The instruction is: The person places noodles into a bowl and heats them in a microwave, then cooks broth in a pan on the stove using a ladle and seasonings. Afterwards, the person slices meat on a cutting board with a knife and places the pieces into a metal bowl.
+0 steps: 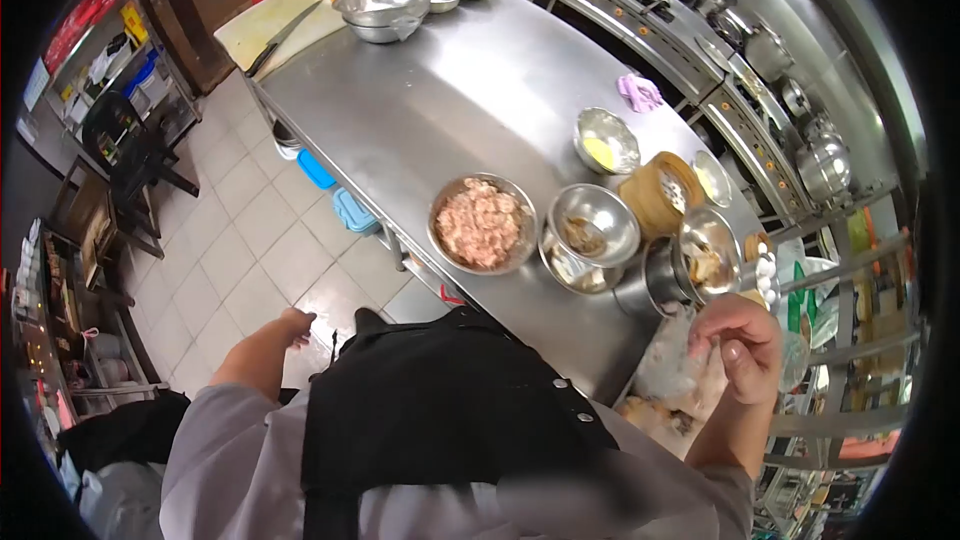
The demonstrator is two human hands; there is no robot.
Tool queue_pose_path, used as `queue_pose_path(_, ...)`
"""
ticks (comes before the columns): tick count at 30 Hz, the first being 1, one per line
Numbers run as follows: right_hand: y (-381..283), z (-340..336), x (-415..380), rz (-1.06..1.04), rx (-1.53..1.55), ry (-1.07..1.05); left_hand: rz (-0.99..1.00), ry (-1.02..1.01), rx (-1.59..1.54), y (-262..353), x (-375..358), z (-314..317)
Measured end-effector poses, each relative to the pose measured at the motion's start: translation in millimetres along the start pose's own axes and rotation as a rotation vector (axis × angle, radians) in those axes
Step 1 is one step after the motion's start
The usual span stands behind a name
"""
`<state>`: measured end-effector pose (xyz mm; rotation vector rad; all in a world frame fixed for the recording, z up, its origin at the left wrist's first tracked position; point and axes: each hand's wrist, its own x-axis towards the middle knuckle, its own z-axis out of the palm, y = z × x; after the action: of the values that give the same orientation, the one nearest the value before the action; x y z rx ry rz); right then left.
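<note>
My left hand (297, 327) hangs low beside the black apron, over the tiled floor, away from the table; its fingers are too small to read. My right hand (741, 342) is raised at the table's right end, fingers curled toward the thumb, above clear plastic bags (672, 360). Whether something thin is pinched in it is hidden. A steel bowl of raw minced meat (480, 223) sits at the near table edge between my hands. Right of it are a steel bowl with brown contents (592, 230), stacked over another bowl, and a tilted bowl with pale brown pieces (708, 258).
The steel table (400, 130) carries a bamboo steamer (650, 198), a bowl with something yellow (605, 143), and a purple cloth (640, 93). A knife (285, 37) lies on a cutting board (270, 25) at the far left, beside several steel bowls. Stoves (650, 25) line the back right.
</note>
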<state>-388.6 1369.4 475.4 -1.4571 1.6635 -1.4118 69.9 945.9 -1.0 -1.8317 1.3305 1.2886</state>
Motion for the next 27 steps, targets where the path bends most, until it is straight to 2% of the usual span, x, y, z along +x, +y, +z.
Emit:
queue_pose_path(4, -3, 27, 57, 0.020, -0.040, 0.028, -0.057, -0.179, -0.201, -65, 53, 9)
queue_pose_path(8, -8, 70, 120, 0.060, -0.102, 0.082, -0.025, -0.216, -0.236, -70, 74, -5)
queue_pose_path(13, -8, 136, 201, 0.139, -0.123, 0.156, 0.124, -0.157, -0.216, -18, 110, -103)
queue_pose_path(16, -10, 152, 242, 0.142, -0.146, 0.113, 0.224, -0.110, -0.217, 32, 114, -160)
queue_pose_path(19, -11, 165, 269, 0.187, -0.159, 0.182, 0.303, -0.085, -0.193, 80, 105, -205)
queue_pose_path(23, -7, 173, 289, 0.194, -0.156, 0.226, 0.351, -0.090, -0.155, 115, 103, -232)
queue_pose_path(27, 7, 167, 290, 0.201, -0.100, 0.236, 0.332, -0.099, -0.141, 111, 104, -232)
